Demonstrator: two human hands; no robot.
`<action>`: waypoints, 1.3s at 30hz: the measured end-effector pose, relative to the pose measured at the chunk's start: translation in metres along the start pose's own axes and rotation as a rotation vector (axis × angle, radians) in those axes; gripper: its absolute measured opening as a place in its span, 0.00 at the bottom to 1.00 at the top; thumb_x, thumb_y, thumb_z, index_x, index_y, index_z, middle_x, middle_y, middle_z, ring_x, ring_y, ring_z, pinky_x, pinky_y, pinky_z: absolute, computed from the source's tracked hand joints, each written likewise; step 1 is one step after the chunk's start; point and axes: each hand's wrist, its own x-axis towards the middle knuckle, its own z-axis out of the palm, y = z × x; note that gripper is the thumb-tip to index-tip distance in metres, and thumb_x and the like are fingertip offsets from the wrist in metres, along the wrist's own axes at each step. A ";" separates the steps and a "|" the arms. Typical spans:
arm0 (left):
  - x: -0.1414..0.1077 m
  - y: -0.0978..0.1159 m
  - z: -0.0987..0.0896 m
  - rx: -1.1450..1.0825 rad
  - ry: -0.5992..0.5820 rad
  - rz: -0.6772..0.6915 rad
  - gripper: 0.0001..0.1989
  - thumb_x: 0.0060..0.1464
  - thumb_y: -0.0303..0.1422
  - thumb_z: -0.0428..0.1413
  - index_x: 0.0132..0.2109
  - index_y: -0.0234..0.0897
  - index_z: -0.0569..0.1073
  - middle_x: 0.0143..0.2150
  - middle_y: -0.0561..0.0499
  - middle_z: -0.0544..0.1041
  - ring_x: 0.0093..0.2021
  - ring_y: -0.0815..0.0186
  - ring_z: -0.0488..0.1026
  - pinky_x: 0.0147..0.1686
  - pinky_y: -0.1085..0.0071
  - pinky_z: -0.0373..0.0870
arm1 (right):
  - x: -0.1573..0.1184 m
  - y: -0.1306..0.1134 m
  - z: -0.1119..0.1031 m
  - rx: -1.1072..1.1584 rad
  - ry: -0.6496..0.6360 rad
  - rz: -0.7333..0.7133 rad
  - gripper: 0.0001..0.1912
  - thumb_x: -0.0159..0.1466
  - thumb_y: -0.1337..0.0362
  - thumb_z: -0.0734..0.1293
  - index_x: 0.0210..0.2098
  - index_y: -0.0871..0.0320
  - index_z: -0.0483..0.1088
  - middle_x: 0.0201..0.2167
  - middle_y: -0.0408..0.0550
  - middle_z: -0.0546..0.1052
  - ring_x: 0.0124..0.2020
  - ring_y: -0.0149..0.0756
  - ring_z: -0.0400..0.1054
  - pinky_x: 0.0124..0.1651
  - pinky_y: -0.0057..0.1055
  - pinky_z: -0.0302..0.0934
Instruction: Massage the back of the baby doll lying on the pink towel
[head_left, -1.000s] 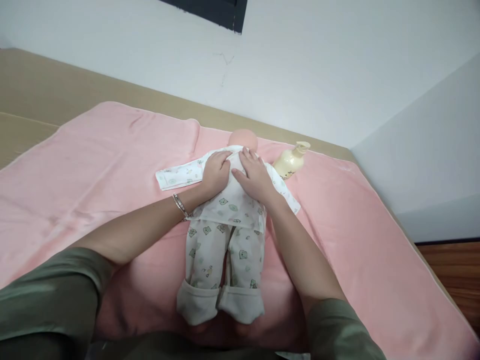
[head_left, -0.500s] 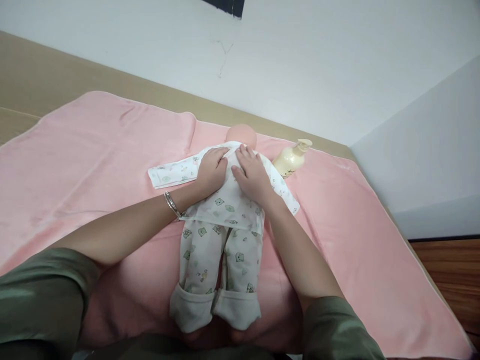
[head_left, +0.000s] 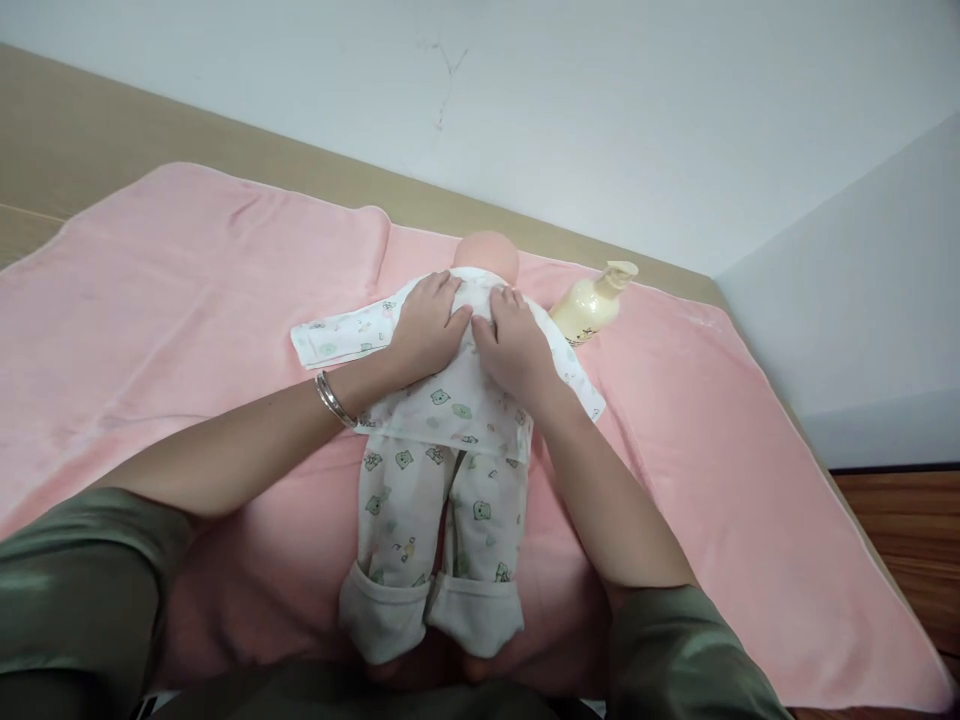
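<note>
A baby doll lies face down, its smooth round head (head_left: 487,255) away from me. It wears a white shirt (head_left: 450,405) and white trousers (head_left: 405,500), both printed with small green animals, the trouser legs ending in folded cuffs. My left hand (head_left: 426,325), below a silver bracelet (head_left: 334,398), rests flat on the left side of the upper back. On the right side my right hand (head_left: 519,345) lies in the same way, fingers pointing toward the head. Both thumbs point inward, close to each other. Neither hand grips anything.
A cream pump bottle (head_left: 589,308) stands tilted in view beside the doll's right-hand sleeve. Beneath everything is a pink blanket (head_left: 697,460) on a tan surface (head_left: 247,145). A white wall (head_left: 600,120) rises behind, and brown wood (head_left: 907,540) shows at the right.
Both hands have shifted slightly on the doll's upper back, the right one outward and the left thumb closer to the middle. The camera view has tilted down a little.
</note>
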 end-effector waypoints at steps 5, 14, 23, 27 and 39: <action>-0.017 0.018 -0.004 0.092 -0.023 0.180 0.26 0.64 0.30 0.40 0.60 0.22 0.73 0.64 0.32 0.74 0.67 0.48 0.68 0.72 0.49 0.60 | 0.017 0.016 0.000 0.042 0.012 0.065 0.34 0.74 0.57 0.57 0.70 0.79 0.56 0.71 0.73 0.60 0.74 0.60 0.52 0.76 0.55 0.49; 0.010 0.000 -0.008 -0.014 -0.080 -0.085 0.26 0.60 0.35 0.44 0.60 0.29 0.74 0.61 0.37 0.77 0.63 0.48 0.71 0.68 0.49 0.66 | -0.020 -0.016 0.002 -0.144 0.164 -0.008 0.26 0.76 0.61 0.52 0.60 0.75 0.68 0.59 0.72 0.74 0.65 0.59 0.66 0.69 0.52 0.59; -0.013 0.021 -0.008 0.069 -0.066 0.096 0.24 0.64 0.28 0.41 0.60 0.24 0.72 0.63 0.33 0.74 0.67 0.48 0.68 0.72 0.49 0.59 | 0.020 0.022 0.004 0.059 0.077 -0.008 0.26 0.74 0.58 0.57 0.61 0.73 0.66 0.66 0.68 0.68 0.69 0.54 0.60 0.72 0.51 0.55; 0.000 0.014 -0.011 0.029 -0.124 0.020 0.23 0.61 0.28 0.44 0.57 0.27 0.74 0.62 0.35 0.75 0.65 0.47 0.70 0.71 0.49 0.62 | 0.005 0.006 0.001 -0.026 0.089 0.003 0.24 0.76 0.59 0.54 0.57 0.73 0.69 0.57 0.68 0.75 0.63 0.56 0.67 0.69 0.52 0.59; -0.012 0.022 -0.011 0.157 -0.114 0.091 0.24 0.65 0.31 0.39 0.60 0.25 0.70 0.63 0.33 0.74 0.68 0.47 0.67 0.72 0.49 0.61 | 0.012 0.016 -0.011 0.062 -0.115 -0.003 0.35 0.75 0.55 0.58 0.71 0.78 0.54 0.74 0.69 0.55 0.77 0.55 0.46 0.78 0.50 0.45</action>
